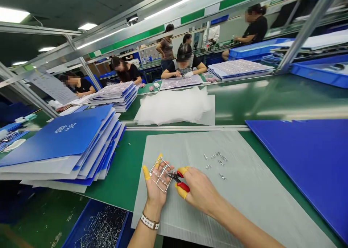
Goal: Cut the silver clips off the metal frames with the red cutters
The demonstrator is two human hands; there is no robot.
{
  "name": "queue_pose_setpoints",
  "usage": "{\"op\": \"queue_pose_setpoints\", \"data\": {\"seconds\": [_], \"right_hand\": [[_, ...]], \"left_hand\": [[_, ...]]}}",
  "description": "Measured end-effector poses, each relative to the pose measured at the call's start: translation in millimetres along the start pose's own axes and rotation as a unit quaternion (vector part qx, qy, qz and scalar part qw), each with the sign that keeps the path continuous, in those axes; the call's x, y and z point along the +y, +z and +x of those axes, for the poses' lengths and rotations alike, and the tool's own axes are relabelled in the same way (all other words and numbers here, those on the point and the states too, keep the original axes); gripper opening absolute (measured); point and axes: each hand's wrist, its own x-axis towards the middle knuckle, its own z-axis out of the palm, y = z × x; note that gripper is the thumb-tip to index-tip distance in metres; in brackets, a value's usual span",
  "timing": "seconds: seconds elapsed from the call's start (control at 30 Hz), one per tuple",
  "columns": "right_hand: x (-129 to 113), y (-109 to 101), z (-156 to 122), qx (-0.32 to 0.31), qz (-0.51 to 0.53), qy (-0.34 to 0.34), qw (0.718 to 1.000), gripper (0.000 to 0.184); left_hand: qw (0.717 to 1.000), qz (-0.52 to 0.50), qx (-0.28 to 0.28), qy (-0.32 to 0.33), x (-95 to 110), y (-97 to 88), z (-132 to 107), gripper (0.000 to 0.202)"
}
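My left hand, palm up with yellow finger cots on the fingers, holds a silvery rectangular sprue frame with small parts inside it. My right hand, also wearing yellow finger cots, grips red-handled nippers. The nippers' jaws are at the right side of the frame; whether they touch it I cannot tell. Several small silvery loose parts lie to the right on a pale translucent sheet under my hands.
A tall stack of blue and white sheets stands at left. A blue board lies at right. Below the table edge, a blue bin holds silvery scraps. White sheets lie beyond a metal rail. Several people sit or stand farther back.
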Motion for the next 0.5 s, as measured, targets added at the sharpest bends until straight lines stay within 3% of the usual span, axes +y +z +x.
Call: {"op": "queue_pose_setpoints", "data": {"seconds": [0.23,0.5], "right_hand": [[-11.9,-14.3,3.0,-0.092,-0.102,0.024,0.990,0.013],[-12.6,-14.8,6.0,-0.123,-0.126,0.036,0.984,0.018]], "left_hand": [[1.000,-0.006,-0.012,-0.009,-28.9,6.6,-5.9,0.053],[0.999,0.042,-0.001,0.009,-35.9,6.5,-9.6,0.060]]}}
